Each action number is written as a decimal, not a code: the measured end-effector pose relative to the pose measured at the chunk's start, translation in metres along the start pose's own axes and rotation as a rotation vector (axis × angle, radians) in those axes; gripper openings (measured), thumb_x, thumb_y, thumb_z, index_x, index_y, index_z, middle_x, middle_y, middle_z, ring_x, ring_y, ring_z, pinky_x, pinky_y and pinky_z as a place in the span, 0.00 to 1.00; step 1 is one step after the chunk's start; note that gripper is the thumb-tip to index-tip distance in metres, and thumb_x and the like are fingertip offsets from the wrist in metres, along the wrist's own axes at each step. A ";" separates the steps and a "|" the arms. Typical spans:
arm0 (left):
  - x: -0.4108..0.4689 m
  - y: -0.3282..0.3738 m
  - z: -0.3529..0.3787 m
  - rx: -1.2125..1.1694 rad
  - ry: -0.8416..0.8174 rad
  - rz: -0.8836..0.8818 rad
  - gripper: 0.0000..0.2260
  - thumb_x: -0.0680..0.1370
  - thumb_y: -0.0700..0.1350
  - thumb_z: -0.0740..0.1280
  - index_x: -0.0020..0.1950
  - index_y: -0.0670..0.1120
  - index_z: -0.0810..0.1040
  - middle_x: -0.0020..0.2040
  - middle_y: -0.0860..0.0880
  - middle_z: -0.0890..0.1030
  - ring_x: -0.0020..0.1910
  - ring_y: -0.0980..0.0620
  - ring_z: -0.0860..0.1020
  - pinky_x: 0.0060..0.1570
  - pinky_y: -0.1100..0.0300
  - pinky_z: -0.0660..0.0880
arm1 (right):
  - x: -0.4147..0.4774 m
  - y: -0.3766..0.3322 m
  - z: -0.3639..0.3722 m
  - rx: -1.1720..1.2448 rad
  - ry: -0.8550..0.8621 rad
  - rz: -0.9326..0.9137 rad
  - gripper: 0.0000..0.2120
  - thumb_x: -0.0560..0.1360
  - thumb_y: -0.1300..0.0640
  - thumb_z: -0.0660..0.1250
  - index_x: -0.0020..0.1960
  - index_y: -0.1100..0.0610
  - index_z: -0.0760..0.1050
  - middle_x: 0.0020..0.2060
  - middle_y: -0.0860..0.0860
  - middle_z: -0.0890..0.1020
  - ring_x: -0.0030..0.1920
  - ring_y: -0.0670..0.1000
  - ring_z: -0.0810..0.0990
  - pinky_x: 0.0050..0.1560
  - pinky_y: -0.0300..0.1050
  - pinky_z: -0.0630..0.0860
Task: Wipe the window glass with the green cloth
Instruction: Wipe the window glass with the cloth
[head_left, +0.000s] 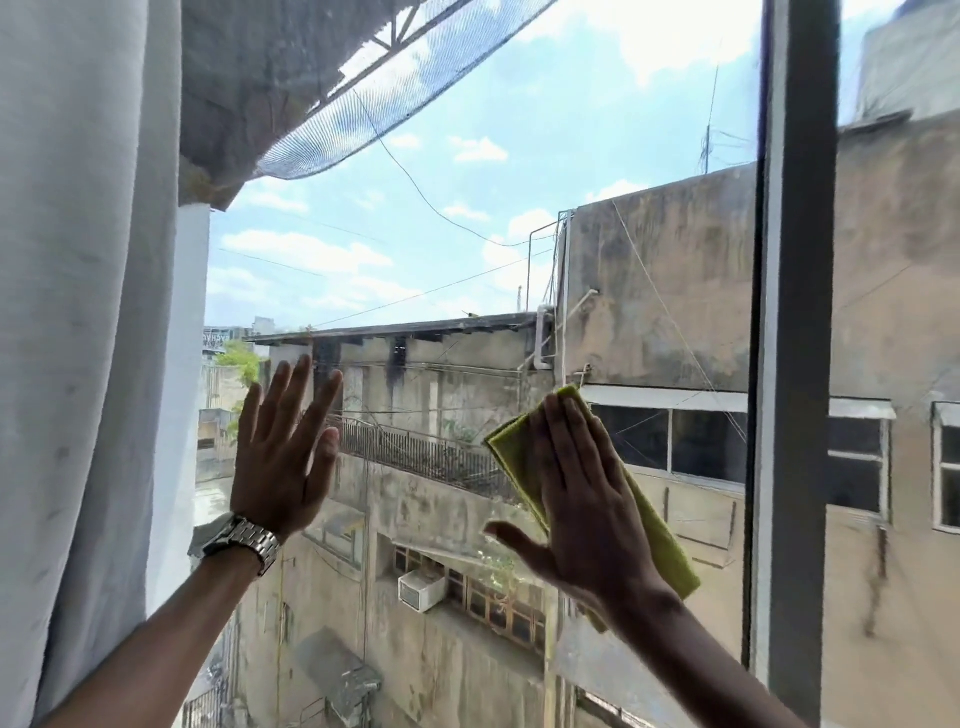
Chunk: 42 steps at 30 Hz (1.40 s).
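Observation:
The window glass (467, 234) fills the middle of the view, with sky and grey buildings behind it. My right hand (576, 499) lies flat on the green cloth (517, 457) and presses it against the pane at lower right; the cloth sticks out above, left and below the palm. My left hand (283, 447), with a metal watch on the wrist, rests flat on the glass at lower left, fingers spread and nothing in it.
A light grey curtain (88, 312) hangs along the left edge of the window. A dark vertical window frame bar (795, 338) stands at the right, with another pane beyond it.

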<state>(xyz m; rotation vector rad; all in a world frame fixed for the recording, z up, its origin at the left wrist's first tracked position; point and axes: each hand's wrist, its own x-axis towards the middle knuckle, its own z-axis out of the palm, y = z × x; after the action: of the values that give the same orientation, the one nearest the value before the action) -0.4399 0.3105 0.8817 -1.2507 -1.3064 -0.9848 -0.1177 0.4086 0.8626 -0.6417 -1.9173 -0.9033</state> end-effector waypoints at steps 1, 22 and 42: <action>0.001 0.000 0.001 -0.004 0.006 0.001 0.26 0.82 0.51 0.51 0.81 0.47 0.62 0.84 0.43 0.56 0.84 0.43 0.53 0.80 0.35 0.52 | 0.018 -0.007 -0.003 0.005 0.007 0.003 0.54 0.75 0.23 0.50 0.80 0.67 0.53 0.81 0.64 0.53 0.82 0.60 0.49 0.82 0.59 0.53; 0.002 0.006 -0.005 -0.036 -0.013 -0.042 0.27 0.82 0.51 0.50 0.80 0.43 0.62 0.83 0.41 0.59 0.83 0.44 0.54 0.80 0.35 0.53 | -0.063 -0.049 0.025 0.052 -0.100 -0.072 0.49 0.77 0.25 0.53 0.78 0.66 0.58 0.80 0.62 0.57 0.81 0.60 0.55 0.81 0.56 0.50; 0.000 0.001 -0.001 -0.113 0.057 -0.043 0.26 0.82 0.44 0.51 0.79 0.36 0.61 0.81 0.40 0.61 0.82 0.43 0.58 0.80 0.36 0.55 | -0.047 -0.065 0.028 -0.004 -0.168 -0.264 0.50 0.76 0.23 0.51 0.79 0.64 0.60 0.80 0.60 0.59 0.80 0.60 0.59 0.80 0.55 0.55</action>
<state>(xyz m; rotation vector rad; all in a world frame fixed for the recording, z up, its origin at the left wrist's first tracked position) -0.4386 0.3097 0.8818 -1.2745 -1.2529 -1.1304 -0.1569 0.3886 0.7898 -0.4855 -2.1880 -1.0443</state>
